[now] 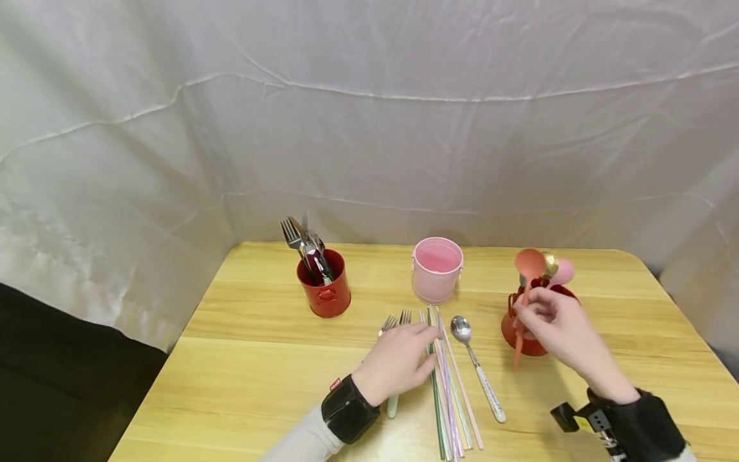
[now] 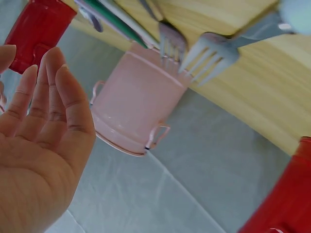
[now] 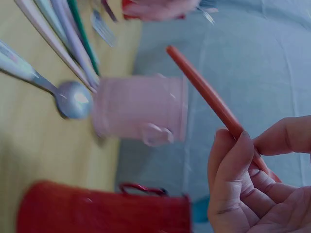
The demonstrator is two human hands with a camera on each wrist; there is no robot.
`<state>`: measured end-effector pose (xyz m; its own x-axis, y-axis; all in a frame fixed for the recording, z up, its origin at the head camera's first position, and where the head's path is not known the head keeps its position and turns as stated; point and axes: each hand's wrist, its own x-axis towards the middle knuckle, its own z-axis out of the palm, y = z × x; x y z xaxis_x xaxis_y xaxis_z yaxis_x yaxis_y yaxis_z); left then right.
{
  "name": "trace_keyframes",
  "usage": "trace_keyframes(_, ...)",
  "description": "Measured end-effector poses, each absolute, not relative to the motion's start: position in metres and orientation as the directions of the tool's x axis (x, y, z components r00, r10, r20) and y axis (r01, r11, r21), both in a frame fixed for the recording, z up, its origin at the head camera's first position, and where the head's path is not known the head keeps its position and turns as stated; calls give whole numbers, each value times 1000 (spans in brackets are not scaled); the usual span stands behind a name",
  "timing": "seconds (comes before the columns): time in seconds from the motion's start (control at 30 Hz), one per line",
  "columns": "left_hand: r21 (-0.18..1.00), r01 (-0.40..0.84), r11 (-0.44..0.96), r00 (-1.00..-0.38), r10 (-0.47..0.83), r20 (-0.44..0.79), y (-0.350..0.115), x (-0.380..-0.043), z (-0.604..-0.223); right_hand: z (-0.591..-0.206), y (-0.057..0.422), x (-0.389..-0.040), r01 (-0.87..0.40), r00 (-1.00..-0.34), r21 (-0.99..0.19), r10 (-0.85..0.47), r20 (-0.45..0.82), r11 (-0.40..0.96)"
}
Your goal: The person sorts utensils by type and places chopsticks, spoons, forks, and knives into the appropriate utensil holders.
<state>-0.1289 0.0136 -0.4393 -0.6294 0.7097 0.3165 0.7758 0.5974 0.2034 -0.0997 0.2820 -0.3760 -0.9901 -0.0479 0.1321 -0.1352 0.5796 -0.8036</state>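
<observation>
My right hand [image 1: 562, 327] pinches an orange spoon [image 1: 530, 264] by its handle, bowl upward, in front of the right-hand red bucket [image 1: 525, 343]. In the right wrist view, the handle end of the spoon [image 3: 204, 92] points away from the fingers. A gold spoon [image 1: 550, 264] and a pink spoon [image 1: 562, 273] stick up from that bucket. My left hand [image 1: 401, 359] hovers over the table with fingers extended and holding nothing, close to a bundle of pastel and green straws [image 1: 453, 398]. Under it lie two forks [image 1: 405, 316], partly hidden.
A silver spoon [image 1: 476, 369] with a patterned white handle lies right of the straws. Behind them stands a pink bucket [image 1: 437, 282]. Another red bucket [image 1: 329, 298], at the left, holds several metal forks and other cutlery [image 1: 312, 250]. Pale cloth [image 1: 404, 141] hangs behind the wooden table [image 1: 231, 359].
</observation>
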Motion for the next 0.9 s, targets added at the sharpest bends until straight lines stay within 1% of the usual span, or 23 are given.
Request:
trace_keyframes(0.13, 166, 792, 588, -607, 726, 325, 21, -128, -433, -363, 292, -100, -169, -974, -769, 17, 228, 616)
trace_keyframes(0.23, 152, 802, 577, -590, 728, 347, 26, -129, -430, -357, 299, -103, -205, -943, -751, 80, 323, 628)
trace_keyframes(0.37, 142, 808, 571, -579, 730, 362, 30, -129, -431, -354, 307, -107, -234, -872, -735, 198, 448, 636)
trace_keyframes(0.5, 132, 808, 575, -579, 731, 360, 32, -128, -433, -356, 311, -110, -220, -783, -707, 311, 539, 672)
trace_keyframes(0.57, 127, 804, 580, -583, 729, 359, 32, -128, -434, -359, 313, -113, -218, -743, -685, 337, 578, 695)
trace_keyframes(0.67, 119, 802, 586, -585, 726, 362, 32, -127, -435, -366, 317, -116, -224, -704, -634, 327, 631, 740)
trace_keyframes(0.77, 123, 801, 586, -586, 725, 362, 31, -126, -436, -375, 322, -119, -215, -706, -595, 298, 643, 774)
trace_keyframes(0.9, 139, 798, 587, -593, 723, 355, 31, -125, -436, -386, 327, -121, -179, -765, -587, 263, 587, 790)
